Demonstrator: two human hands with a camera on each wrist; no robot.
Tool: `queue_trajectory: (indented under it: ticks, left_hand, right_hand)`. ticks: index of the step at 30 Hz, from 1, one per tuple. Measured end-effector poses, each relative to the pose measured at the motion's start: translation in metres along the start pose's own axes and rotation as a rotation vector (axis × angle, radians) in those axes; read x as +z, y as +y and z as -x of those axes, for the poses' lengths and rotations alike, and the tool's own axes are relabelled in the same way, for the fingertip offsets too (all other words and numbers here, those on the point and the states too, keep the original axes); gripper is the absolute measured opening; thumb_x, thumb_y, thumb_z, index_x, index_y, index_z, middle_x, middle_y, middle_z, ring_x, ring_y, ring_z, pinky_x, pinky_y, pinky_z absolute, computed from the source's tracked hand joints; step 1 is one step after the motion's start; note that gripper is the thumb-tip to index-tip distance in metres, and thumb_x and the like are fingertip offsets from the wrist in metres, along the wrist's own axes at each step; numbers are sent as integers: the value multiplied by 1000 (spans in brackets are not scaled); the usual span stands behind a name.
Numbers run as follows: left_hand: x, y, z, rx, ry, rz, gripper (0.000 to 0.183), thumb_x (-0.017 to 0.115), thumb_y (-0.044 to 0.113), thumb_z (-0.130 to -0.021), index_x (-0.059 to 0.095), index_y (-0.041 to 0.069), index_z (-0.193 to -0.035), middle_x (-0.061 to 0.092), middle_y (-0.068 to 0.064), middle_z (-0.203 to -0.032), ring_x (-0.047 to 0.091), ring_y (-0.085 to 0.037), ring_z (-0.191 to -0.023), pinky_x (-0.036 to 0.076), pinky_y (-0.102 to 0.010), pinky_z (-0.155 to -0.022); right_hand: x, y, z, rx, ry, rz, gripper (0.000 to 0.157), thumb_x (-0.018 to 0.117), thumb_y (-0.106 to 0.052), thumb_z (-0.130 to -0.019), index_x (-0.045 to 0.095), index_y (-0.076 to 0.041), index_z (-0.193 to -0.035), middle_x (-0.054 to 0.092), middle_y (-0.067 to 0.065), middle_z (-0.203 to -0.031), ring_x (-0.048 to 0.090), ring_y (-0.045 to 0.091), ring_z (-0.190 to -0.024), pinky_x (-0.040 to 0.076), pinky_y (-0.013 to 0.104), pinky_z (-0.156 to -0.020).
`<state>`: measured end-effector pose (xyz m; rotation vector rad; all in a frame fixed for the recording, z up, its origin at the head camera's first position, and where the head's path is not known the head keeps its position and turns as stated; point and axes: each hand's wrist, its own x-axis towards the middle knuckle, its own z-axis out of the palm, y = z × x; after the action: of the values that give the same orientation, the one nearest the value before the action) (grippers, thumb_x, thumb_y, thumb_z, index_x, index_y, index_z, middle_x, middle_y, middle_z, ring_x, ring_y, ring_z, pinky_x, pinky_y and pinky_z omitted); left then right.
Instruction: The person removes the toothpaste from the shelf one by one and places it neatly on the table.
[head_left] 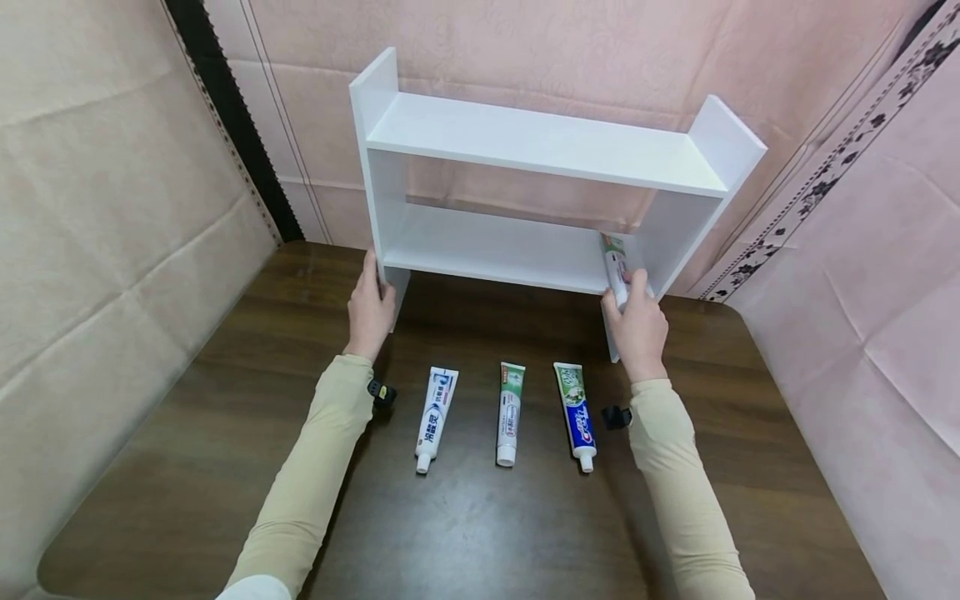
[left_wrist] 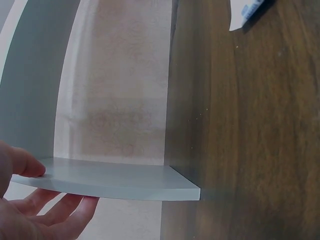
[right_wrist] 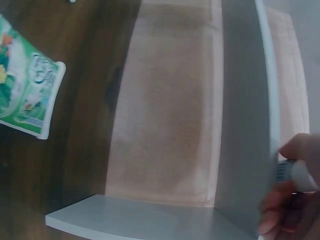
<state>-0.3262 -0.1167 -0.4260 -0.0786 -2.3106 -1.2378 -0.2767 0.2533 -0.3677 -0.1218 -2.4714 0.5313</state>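
Note:
A white two-tier shelf rack point(head_left: 525, 133) stands at the back of the table. My left hand point(head_left: 369, 315) grips its left side panel near the bottom; in the left wrist view the thumb lies on one face of the panel point(left_wrist: 125, 181) and the fingers on the other. A toothpaste tube point(head_left: 615, 260) is in my right hand point(head_left: 639, 329), held by its cap end, with its flat end over the right part of the lower shelf point(head_left: 495, 242). In the right wrist view the fingers partly hide this tube point(right_wrist: 302, 176) at the shelf edge.
Three toothpaste tubes lie in a row in front of the rack: a white and blue one point(head_left: 435, 417), a green and white one point(head_left: 509, 417) and a green and blue one point(head_left: 576, 417). Pale cloth walls point(head_left: 112, 167) surround the brown wooden table point(head_left: 465, 533).

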Motion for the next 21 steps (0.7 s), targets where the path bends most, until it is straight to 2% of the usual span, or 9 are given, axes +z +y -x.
queue_trajectory:
  ticks: [4,10,16,21]
  left_hand:
    - [0,0,0,-6,2,-8,72,47,5,-88,14,45,-139,45,-11,-134,53,-36,-108,47,-54,-77]
    - [-1,1,1,-1,7,1,74,47,4,-88,13,46,-138,44,-11,-135,53,-36,-110,47,-54,-77]
    - [-3,3,2,4,7,10,72,48,5,-88,14,45,-139,44,-11,-135,53,-36,-109,46,-55,-77]
    - [-2,3,1,5,-1,7,71,46,4,-88,14,42,-140,44,-12,-135,53,-37,-110,46,-56,-77]
  right_hand:
    - [2,-1,3,-27,46,-22,31,47,-27,-86,43,-7,-109,62,26,-74,56,39,-55,39,49,-47]
    - [-5,0,10,-53,20,-34,28,46,-23,-86,43,-5,-108,62,26,-75,55,36,-51,38,44,-42]
    - [-20,2,28,-68,-6,-32,29,48,-22,-85,46,-5,-109,64,25,-79,54,32,-50,37,38,-41]
    - [-38,6,48,-83,-12,-18,29,50,-21,-85,46,-5,-109,64,24,-80,49,27,-47,30,30,-39]
